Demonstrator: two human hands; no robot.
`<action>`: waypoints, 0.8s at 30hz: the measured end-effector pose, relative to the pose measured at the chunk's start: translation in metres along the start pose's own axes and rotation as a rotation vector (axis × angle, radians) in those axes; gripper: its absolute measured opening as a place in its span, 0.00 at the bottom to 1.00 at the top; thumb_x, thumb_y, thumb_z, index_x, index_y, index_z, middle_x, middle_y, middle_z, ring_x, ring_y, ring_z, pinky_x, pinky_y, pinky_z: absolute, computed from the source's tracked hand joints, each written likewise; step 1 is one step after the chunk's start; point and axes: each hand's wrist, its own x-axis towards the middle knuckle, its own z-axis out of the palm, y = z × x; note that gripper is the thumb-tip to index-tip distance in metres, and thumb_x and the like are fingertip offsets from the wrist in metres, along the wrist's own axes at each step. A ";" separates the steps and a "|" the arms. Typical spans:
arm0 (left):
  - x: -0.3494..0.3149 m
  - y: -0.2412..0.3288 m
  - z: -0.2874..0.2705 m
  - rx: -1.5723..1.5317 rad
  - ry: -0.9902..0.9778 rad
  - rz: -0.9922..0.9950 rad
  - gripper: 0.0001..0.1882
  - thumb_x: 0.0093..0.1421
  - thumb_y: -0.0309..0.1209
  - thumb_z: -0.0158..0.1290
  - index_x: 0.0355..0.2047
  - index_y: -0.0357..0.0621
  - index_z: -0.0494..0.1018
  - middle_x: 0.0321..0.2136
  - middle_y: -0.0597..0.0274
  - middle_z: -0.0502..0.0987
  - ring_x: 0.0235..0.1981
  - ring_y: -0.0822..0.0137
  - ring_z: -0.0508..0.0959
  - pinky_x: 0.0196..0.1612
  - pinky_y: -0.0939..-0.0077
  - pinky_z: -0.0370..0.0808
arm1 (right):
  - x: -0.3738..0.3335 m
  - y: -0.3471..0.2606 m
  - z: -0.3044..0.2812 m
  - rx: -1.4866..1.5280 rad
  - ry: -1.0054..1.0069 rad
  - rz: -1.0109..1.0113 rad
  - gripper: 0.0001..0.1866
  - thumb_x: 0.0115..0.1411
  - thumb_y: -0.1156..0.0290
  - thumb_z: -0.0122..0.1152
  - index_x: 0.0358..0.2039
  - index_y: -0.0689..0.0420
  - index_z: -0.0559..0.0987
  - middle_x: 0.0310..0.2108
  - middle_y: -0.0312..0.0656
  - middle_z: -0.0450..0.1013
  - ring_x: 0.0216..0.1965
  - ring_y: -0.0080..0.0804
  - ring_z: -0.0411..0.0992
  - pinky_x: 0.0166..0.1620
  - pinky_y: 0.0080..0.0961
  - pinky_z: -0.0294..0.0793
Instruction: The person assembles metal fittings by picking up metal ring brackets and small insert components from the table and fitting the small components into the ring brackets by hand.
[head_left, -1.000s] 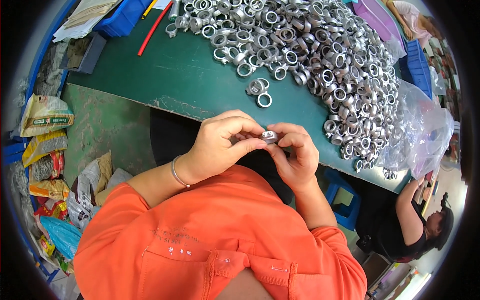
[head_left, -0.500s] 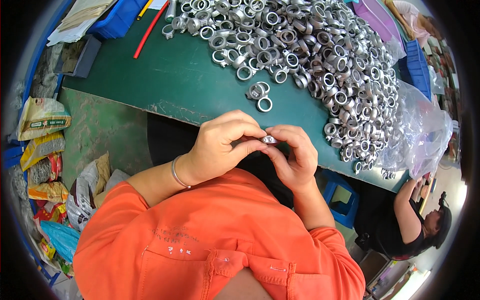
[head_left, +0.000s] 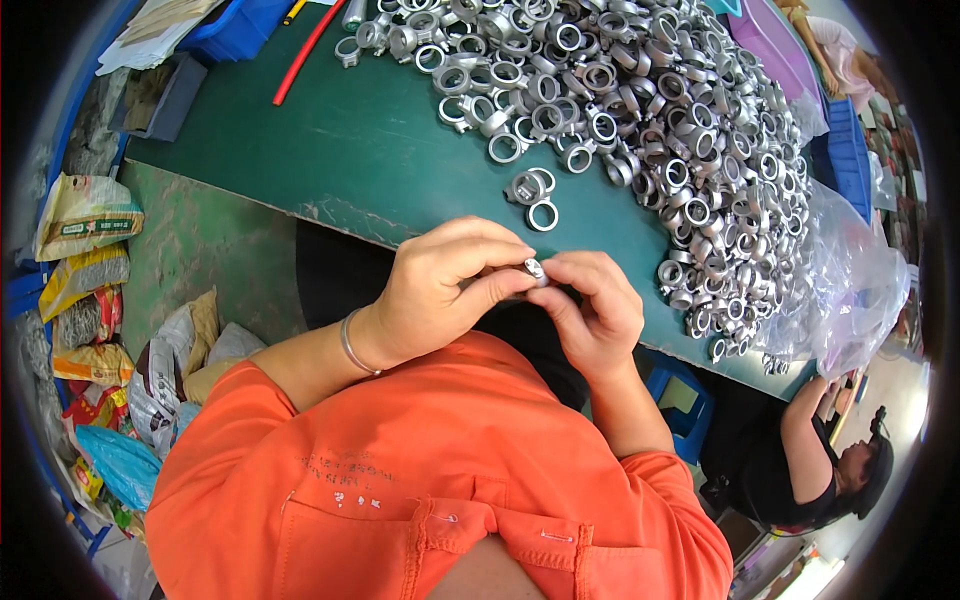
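Between the fingertips of both hands is a small silver metal ring part (head_left: 536,270), held just off the near edge of the green table. My left hand (head_left: 450,275), with a bangle on its wrist, pinches it from the left. From the right, my right hand (head_left: 592,305) grips it between thumb and fingers. Much of the part is hidden by the fingers. Just beyond the hands, a few loose rings (head_left: 542,215) lie close together on the table. Past them spreads a large heap of similar silver ring clamps (head_left: 640,110).
The green table (head_left: 330,150) has a worn front edge. On it lie a red rod (head_left: 308,52) and a clear plastic bag (head_left: 850,270). Blue bins (head_left: 235,35) stand at the far left. Filled sacks (head_left: 90,220) line the floor at left. A person in black (head_left: 790,460) sits at right.
The metal part has turned in my fingers, and a different face of it now shows. Both hands stay close together. The view has shifted slightly, so the table things appear further right.
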 end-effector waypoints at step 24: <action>0.010 0.008 -0.014 -1.186 -0.036 -0.840 0.14 0.62 0.24 0.39 0.48 0.34 0.64 0.44 0.40 0.71 0.38 0.61 0.78 0.38 0.77 0.77 | 0.020 0.000 -0.016 0.611 0.123 0.809 0.08 0.56 0.71 0.58 0.28 0.61 0.70 0.21 0.34 0.67 0.18 0.17 0.62 0.20 0.14 0.61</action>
